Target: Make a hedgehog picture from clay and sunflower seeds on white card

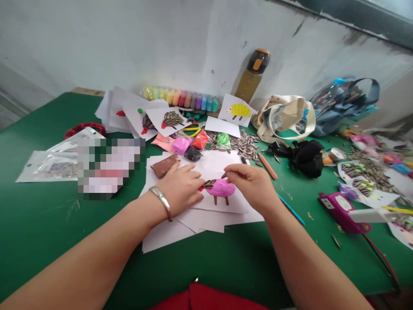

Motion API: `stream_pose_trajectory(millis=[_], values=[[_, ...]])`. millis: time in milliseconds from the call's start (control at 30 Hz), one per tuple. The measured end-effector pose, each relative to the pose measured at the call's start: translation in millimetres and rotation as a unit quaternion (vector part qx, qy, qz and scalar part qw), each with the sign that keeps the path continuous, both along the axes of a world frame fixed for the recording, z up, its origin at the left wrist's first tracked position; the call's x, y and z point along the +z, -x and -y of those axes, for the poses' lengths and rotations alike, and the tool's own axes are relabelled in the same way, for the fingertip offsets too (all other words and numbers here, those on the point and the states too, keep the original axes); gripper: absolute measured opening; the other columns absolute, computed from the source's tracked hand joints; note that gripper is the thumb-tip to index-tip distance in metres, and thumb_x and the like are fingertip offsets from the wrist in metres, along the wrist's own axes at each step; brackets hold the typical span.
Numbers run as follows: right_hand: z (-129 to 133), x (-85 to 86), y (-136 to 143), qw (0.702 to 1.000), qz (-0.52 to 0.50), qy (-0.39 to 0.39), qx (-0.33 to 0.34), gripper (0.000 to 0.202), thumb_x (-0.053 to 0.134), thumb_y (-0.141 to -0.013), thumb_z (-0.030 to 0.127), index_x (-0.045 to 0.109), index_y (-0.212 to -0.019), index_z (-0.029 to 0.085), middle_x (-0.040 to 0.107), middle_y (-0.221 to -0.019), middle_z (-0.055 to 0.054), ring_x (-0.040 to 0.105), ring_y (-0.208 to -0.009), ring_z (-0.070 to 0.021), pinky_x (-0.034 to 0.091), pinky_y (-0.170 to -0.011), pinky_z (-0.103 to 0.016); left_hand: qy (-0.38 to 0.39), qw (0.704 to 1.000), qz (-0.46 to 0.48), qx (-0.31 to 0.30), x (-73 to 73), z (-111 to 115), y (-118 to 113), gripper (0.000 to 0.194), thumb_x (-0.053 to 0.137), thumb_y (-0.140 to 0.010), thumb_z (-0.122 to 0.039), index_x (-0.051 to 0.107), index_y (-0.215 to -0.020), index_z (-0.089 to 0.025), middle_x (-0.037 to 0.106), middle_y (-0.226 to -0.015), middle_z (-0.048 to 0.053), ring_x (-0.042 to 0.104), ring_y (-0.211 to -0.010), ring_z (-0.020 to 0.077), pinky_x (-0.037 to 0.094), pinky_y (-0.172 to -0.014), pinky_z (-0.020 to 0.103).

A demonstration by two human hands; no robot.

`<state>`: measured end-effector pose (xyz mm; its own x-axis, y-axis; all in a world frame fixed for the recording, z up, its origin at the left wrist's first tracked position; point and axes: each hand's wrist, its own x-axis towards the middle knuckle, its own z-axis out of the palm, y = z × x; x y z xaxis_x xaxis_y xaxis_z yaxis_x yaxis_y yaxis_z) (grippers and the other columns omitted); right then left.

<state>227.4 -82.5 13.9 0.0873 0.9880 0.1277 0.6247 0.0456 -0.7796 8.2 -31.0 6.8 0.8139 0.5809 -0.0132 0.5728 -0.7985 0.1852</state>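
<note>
Pinch of our right hand [252, 184], the nearer, held one seed [225, 175]; pink clay body [222, 189] at six o'clock, lying nine-to-three.

Wall [129, 43]: softly lit, moderately bright, paler toward the middle
Bottle [250, 81]: casting a diffuse shadow leftward, hinting at light from the right
Bracelet [161, 202]: small metallic glare
Green table [48, 228]: darker toward the bottom
Pixelated patch [111, 170]: blocky, detail hidden
Far-right clutter [374, 168]: stretched, slightly soft
</note>
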Motion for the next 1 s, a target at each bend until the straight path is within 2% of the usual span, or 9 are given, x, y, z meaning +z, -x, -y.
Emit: stream_pose_trajectory(millis=[100,233,467,733,1000], values=[[8,-4.2,4,0.999,-0.017,0.030,0.011,0.014,0.060,-0.085,0.028,0.072,-0.089,0.023,0.072,-0.073,0.002,0.067,-0.071,-0.0158,0.049,-0.070,-0.027,0.004,1.000,-0.013,-0.002,0.8,0,-2,0.019,0.061,-0.087,-0.034,0.065,-0.100,-0.021,0.066,-0.102,0.005,0.050,-0.111,0.0293,0.034,-0.094,0.048],[4,-7.5,5,0.996,0.074,0.009,0.051,0.013,0.059,-0.085,0.022,0.072,-0.084,0.024,0.071,-0.076,0.003,0.064,-0.072,-0.0140,0.044,-0.065,-0.025,0.006,1.000,-0.022,-0.001,0.7,0,-2,0.018,0.062,-0.086,-0.034,0.065,-0.097,-0.020,0.065,-0.101,0.005,0.051,-0.106,0.0278,0.035,-0.090,0.046],[-3,-15.9,3,0.978,0.165,-0.022,0.122,0.016,0.057,-0.088,0.017,0.072,-0.085,0.023,0.068,-0.082,-0.001,0.059,-0.082,-0.0168,0.042,-0.074,-0.028,-0.002,1.000,-0.012,-0.007,-0.2,1,-1,0.019,0.061,-0.086,-0.031,0.064,-0.101,-0.021,0.064,-0.098,0.004,0.051,-0.105,0.0268,0.035,-0.090,0.044],[-6,-23.9,7,0.974,0.172,-0.054,0.134,0.014,0.059,-0.088,0.017,0.071,-0.083,0.022,0.067,-0.082,-0.003,0.057,-0.084,-0.0176,0.042,-0.077,-0.029,-0.021,1.000,-0.012,-0.014,-3.3,2,0,0.022,0.061,-0.087,-0.033,0.062,-0.107,-0.023,0.064,-0.105,0.005,0.050,-0.105,0.0267,0.033,-0.092,0.045],[-7,-24.3,12,0.968,0.186,-0.064,0.155,0.018,0.058,-0.089,0.016,0.071,-0.077,0.020,0.067,-0.079,-0.003,0.056,-0.081,-0.0178,0.040,-0.075,-0.029,-0.024,1.000,-0.007,-0.008,-7.3,2,0,0.024,0.062,-0.087,-0.032,0.064,-0.109,-0.023,0.064,-0.107,0.005,0.049,-0.108,0.0276,0.033,-0.094,0.048]])
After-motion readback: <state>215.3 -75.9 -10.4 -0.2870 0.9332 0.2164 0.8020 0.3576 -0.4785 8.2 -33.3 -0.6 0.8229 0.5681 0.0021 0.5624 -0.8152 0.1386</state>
